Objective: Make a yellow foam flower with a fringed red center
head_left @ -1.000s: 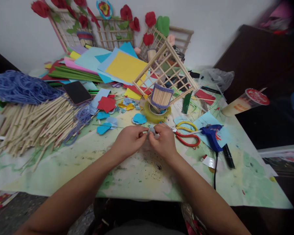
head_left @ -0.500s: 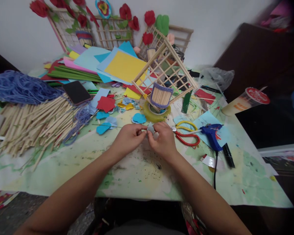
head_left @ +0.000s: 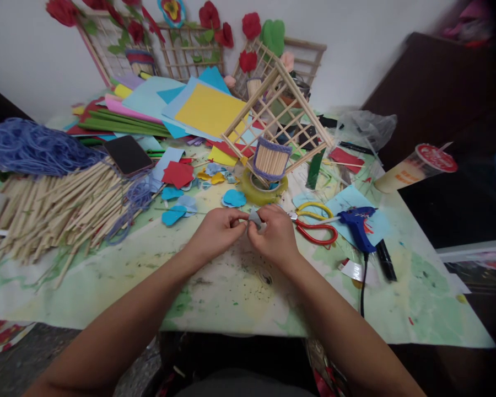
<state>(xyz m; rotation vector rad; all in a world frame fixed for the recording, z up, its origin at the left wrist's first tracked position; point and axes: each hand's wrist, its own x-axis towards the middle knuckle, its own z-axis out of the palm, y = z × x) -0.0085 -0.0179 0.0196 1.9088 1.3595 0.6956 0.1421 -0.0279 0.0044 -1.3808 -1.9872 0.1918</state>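
My left hand (head_left: 217,232) is closed in a pinch, thumb and forefinger pointing at my right hand. A thin green stem (head_left: 177,210) runs out from behind it to the left; its held end is hidden by the fingers. My right hand (head_left: 274,232) pinches a small pale grey-blue paper piece (head_left: 254,217) between thumb and fingers, touching the left fingertips. Blue paper petals (head_left: 233,198) lie just beyond, with more petals (head_left: 174,215) to the left. Right of my hands rest scissors (head_left: 317,234) with red and yellow handles and a blue glue gun (head_left: 359,227).
A stick lattice (head_left: 291,82) with a small stick basket (head_left: 271,160) leans above a tape roll (head_left: 252,190). Bamboo sticks (head_left: 62,204), blue yarn (head_left: 37,146) and a phone (head_left: 128,155) lie left. Coloured paper sheets (head_left: 210,110) are behind; a drink cup (head_left: 415,168) stands right.
My hands stay nearly in place. The paper between my right fingers has turned slightly, and the pale edge seen below it earlier is now covered by the thumb.
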